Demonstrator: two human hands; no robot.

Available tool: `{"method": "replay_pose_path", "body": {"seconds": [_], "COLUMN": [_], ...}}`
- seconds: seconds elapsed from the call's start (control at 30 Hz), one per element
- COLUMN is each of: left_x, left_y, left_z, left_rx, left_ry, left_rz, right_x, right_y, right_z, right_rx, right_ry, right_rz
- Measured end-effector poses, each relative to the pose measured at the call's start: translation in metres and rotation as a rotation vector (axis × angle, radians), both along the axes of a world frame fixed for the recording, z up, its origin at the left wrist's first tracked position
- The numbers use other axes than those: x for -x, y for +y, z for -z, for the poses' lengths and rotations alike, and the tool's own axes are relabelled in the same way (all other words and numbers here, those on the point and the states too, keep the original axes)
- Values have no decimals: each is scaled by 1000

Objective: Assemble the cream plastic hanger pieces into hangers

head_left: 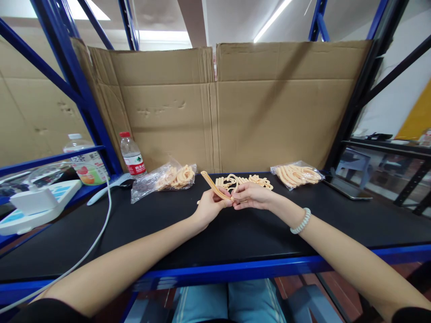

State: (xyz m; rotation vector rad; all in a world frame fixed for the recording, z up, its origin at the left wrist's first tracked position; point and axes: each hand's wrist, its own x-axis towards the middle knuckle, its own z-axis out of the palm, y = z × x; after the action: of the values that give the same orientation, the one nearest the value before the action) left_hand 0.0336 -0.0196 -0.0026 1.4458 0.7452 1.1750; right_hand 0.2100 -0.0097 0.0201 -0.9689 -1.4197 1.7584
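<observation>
"Left fingers pinch the beige strip (212, 184) above the worktop (249, 233)!"

"And the right fingers grip its lower end (loose beige pieces (261, 180) lie just behind). A two-handed handling step, I'd judge."

"Next move calls for a steady left hold, delicate right fingertips."

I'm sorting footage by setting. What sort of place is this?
Probably an improvised indoor workbench: a blue metal frame around a black work surface, with cardboard panels standing along the back.
</observation>
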Motion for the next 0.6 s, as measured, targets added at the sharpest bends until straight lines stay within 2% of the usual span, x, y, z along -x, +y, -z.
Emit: {"method": "replay_pose_path", "body": {"seconds": [0.4, 0.6], "left_x": [0, 1], "left_y": [0, -1], "left_z": [2, -1], "left_rx": [54, 61], "left_ry": [-35, -39], "left_rz": [-19, -61], "right_x": [3, 10], "right_y": [2, -2], "right_z": [8, 12], "right_rx": [-73, -172], "right_ry": [5, 14], "right_rz": [-21, 62]}}
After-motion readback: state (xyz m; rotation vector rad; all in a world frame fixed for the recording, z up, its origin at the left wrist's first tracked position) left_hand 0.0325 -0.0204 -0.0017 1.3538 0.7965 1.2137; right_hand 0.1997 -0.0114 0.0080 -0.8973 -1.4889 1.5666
